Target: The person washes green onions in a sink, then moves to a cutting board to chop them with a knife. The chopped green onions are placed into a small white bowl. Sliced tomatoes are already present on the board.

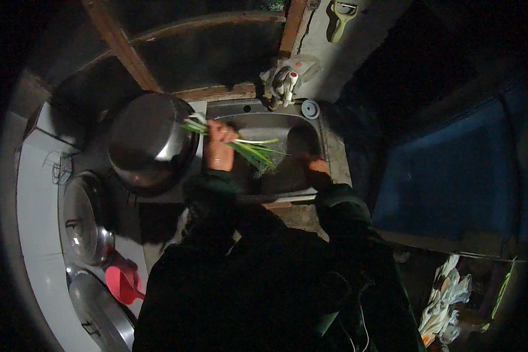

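Note:
My left hand (pixel 220 143) grips a bunch of green onions (pixel 257 154) over the left part of a metal sink (pixel 264 122). Their white ends stick out to the left of the fist, while the green leaves hang towards the middle of the basin. My right hand (pixel 319 166) is by the sink's right wall, mostly in shadow and blurred; its fingers are hard to make out. Behind the basin stands a faucet (pixel 287 86) with a red dot on its handle. A round drain strainer or plug (pixel 310 109) lies on the sink's back right corner.
A large metal pot (pixel 152 141) stands left of the sink. Further left are a metal lid (pixel 82 215), another lid (pixel 99 303) and a pink dipper (pixel 124 280). A green peeler (pixel 344 22) lies on the ledge behind. Plastic bags (pixel 446 299) are at lower right, near a blue panel (pixel 444 171).

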### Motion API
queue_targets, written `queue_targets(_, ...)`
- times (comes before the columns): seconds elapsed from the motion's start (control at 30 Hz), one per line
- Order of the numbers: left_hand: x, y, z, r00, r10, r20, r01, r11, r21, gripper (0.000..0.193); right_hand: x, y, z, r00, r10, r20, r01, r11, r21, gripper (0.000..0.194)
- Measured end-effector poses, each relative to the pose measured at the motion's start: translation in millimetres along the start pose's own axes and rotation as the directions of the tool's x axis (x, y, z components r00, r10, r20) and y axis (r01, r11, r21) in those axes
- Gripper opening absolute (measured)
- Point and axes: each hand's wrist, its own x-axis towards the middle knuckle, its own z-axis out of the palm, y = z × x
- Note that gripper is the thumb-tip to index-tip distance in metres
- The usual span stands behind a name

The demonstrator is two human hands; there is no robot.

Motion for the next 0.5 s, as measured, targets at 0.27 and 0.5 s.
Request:
queue_targets(0.27,-109.5,119.5,-73.6,0.956,0.076,0.283,-0.126,0.979,0.163,0.013,-61.2,22.8,-66.6,0.992,0.109,0.06,-0.119,0.967,0.225,0.044)
queue_targets(0.5,-235.4,183.9,-117.3,0.934,0.249,-0.256,-0.023,0.758,0.652,0.015,-62.5,33.2,-37.6,0.973,0.195,0.127,-0.228,0.697,0.679,0.04)
